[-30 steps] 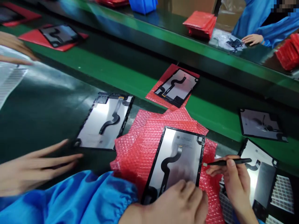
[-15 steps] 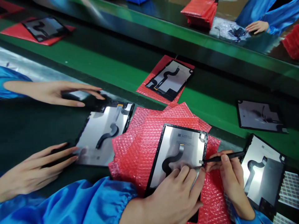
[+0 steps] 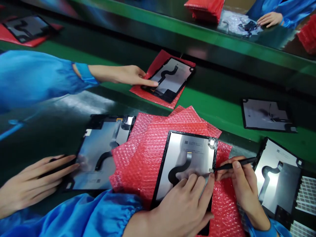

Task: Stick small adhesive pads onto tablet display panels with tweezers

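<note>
Before me, a silvery-backed rectangular display panel (image 3: pixel 201 158) with a sinuous black ribbon cable (image 3: pixel 181 169) lies on dimpled red bubble-wrap bags (image 3: pixel 158 141). The worker's left hand (image 3: pixel 185 204) rests on it, fingers half-bent, slightly spread; the right hand (image 3: pixel 243 181) pinches slim black tweezers (image 3: pixel 237 163) at its edge.

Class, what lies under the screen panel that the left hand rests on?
Overlapping red bubble-wrap sheets stick out on both sides of the panel; whatever is directly beneath is covered and cannot be seen.

Wears loose, glossy blue sleeves (image 3: pixel 98 214), creased on the left above a ruffled, gathered cuff (image 3: pixel 134 205); shows bare hands (image 3: pixel 182 205).
</note>
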Available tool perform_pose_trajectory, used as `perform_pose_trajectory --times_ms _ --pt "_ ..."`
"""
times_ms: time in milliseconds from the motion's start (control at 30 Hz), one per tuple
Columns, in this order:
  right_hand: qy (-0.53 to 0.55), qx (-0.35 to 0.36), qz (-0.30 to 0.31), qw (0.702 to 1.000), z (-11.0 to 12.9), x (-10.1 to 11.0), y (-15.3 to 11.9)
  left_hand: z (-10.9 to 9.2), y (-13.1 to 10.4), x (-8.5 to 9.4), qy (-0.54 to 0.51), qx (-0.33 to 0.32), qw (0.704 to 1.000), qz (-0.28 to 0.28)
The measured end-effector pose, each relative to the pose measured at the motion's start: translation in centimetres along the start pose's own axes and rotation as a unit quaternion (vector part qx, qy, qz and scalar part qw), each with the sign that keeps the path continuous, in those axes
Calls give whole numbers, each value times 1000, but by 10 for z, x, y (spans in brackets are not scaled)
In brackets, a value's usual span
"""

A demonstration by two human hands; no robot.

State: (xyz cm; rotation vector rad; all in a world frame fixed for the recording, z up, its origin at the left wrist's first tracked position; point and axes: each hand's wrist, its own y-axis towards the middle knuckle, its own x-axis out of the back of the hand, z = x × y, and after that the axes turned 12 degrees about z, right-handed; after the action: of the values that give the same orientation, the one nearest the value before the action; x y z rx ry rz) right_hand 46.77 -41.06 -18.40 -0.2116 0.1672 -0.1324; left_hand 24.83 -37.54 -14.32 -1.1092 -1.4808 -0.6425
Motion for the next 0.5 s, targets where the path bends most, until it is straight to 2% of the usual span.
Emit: perform_pose_trajectory --times_ms 300,500 --pt "-4 -5 1 1000 1 0 -1 0 1 0 6 3 1000 7" --pt "12 -3 6 1000 0 -2 -2 0 4 3 -7 10 999 40"
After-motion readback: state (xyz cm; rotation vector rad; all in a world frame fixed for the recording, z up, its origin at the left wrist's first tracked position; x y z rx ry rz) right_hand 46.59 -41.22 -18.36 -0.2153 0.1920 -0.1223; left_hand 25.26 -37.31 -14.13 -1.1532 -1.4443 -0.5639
